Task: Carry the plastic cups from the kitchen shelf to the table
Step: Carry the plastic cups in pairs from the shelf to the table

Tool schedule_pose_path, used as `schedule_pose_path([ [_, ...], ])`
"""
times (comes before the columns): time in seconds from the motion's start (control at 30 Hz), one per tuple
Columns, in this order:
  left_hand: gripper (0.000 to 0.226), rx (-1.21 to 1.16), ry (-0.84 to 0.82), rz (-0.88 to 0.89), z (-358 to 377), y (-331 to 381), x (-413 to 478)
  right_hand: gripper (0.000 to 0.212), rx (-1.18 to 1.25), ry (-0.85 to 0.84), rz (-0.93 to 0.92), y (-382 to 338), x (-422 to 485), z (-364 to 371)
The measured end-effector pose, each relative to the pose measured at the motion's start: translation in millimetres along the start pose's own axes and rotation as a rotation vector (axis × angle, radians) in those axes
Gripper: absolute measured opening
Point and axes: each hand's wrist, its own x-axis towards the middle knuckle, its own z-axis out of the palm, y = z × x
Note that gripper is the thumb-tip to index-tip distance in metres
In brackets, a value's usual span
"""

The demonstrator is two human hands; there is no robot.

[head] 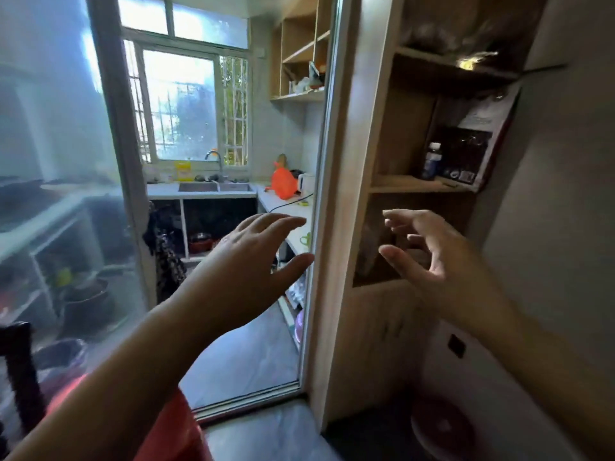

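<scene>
I stand at the kitchen doorway. My left hand is stretched forward in the door opening, fingers spread, holding nothing. My right hand is raised in front of a wooden shelf unit to the right of the door frame, fingers apart and empty. No plastic cup is clearly visible; the lower shelf compartment behind my right hand is dark and blurred. Inside the kitchen, wall shelves hang at the upper right with small items on them.
A glass sliding door stands on the left, its frame between my hands. Beyond it are a counter with a sink, an orange bag and a white kettle. A bottle stands on the near shelf. A dark chair is at lower left.
</scene>
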Motion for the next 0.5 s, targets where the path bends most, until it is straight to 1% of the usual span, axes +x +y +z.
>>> schedule_pose_path([
  [0.1, 0.059, -0.010, -0.009, 0.062, 32.1, 26.6, 38.8, 0.050, -0.015, 0.038, 0.044, 42.4, -1.5, -26.5],
  [0.27, 0.056, -0.027, -0.057, 0.132, 97.5, 56.1, 102.7, 0.060, -0.038, 0.052, 0.093, 112.9, 3.8, -43.8],
  [0.5, 0.056, -0.065, -0.035, 0.205, 184.6, 62.1, 219.8, 0.055, -0.100, 0.106, 0.135, 221.6, 49.8, -73.9],
])
